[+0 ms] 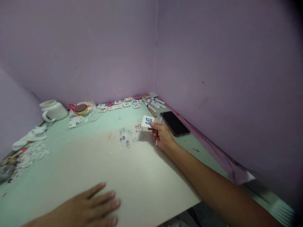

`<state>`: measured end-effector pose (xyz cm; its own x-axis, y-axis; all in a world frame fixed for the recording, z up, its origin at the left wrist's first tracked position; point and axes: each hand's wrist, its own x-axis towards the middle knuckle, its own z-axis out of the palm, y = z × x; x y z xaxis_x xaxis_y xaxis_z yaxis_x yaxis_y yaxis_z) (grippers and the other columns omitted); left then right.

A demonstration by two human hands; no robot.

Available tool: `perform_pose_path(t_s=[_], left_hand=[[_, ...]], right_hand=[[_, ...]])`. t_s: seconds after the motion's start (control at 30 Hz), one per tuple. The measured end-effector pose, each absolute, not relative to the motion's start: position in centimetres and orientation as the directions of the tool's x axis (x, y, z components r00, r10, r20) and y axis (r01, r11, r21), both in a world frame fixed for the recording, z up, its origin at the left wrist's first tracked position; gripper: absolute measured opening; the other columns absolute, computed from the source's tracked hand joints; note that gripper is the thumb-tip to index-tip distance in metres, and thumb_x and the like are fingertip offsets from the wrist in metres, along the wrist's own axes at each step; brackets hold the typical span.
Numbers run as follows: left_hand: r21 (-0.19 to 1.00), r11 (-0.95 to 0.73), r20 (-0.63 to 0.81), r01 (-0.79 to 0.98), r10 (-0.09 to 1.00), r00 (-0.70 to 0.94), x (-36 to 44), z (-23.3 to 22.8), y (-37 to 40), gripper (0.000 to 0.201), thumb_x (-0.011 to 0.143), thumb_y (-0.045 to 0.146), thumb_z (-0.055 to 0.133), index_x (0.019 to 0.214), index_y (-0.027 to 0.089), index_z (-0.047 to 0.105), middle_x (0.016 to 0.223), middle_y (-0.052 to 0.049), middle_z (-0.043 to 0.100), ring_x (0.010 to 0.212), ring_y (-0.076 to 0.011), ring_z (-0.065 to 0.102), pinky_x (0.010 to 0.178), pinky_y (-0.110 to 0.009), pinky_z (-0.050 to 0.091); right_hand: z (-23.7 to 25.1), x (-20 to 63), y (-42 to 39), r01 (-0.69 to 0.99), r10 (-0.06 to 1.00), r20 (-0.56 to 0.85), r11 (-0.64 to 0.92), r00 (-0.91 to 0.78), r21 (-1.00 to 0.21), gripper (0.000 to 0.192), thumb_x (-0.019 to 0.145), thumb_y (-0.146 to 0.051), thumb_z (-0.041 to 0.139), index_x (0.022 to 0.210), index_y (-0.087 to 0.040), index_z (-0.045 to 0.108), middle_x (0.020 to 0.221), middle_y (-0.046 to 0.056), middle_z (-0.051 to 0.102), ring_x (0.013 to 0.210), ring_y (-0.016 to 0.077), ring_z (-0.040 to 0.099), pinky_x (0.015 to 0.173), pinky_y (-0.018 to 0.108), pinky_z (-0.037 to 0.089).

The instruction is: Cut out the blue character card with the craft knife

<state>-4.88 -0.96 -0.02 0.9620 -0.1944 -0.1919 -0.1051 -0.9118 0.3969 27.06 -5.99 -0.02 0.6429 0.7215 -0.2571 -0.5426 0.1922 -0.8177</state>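
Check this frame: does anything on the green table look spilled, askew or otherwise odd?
Yes. A scatter of torn white paper scraps litters the pale green table at its left edge. The black smartphone lies askew near the right wall. The right hand holds a white character card and a pen; the left hand lies flat on the large cream sheet.

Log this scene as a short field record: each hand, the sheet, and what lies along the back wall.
right hand: holds a card with a blue character, and a pen
left hand: flat on the sheet, holding nothing
sheet: large, pale, characters written near its far edge
phone: dark, face up, right of the card
back wall: row of tiles, markers
left side: white mug, plastic bag, paper scraps
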Motion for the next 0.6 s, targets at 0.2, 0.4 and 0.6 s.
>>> perform_pose_path(t_s=[0.2,0.4,0.6], left_hand=[[0.222,-0.974,-0.176,-0.045,-0.085,0.981,4.2,1.4,4.8,0.057,0.096,0.046,0.033,0.147,0.031,0.011,0.155,-0.004,0.012,0.143,-0.0229,0.008,0.115,-0.05,0.004],[0.071,-0.936,0.124,0.345,0.352,0.928,9.0,0.5,6.0,0.059,0.097,0.039,0.022,0.147,0.008,0.011,0.155,-0.018,-0.002,0.142,-0.0313,-0.006,0.111,-0.059,-0.002],[0.301,-0.953,-0.138,-0.002,-0.046,0.989,9.7,1.2,-5.9,0.065,0.095,0.051,0.029,0.146,0.011,0.02,0.152,-0.018,0.021,0.142,-0.0296,0.012,0.115,-0.053,0.012]], right_hand=[[0.3,27.3,-6.4,-0.55,0.738,-0.243,0.203,0.629,-0.81,0.016,0.062,-0.018,0.07,0.059,-0.015,0.054,0.049,-0.002,0.06,0.032,0.0023,0.032,0.028,0.014,0.011],[0.9,28.2,-6.7,-0.535,0.744,-0.177,0.273,0.644,-0.8,0.023,0.059,-0.025,0.074,0.063,-0.017,0.053,0.051,-0.005,0.057,0.033,0.002,0.032,0.029,0.015,0.013],[0.9,28.7,-6.6,-0.54,0.713,-0.173,0.327,0.679,-0.775,0.023,0.059,-0.027,0.073,0.063,-0.018,0.052,0.052,-0.005,0.057,0.033,0.002,0.032,0.029,0.016,0.014]])
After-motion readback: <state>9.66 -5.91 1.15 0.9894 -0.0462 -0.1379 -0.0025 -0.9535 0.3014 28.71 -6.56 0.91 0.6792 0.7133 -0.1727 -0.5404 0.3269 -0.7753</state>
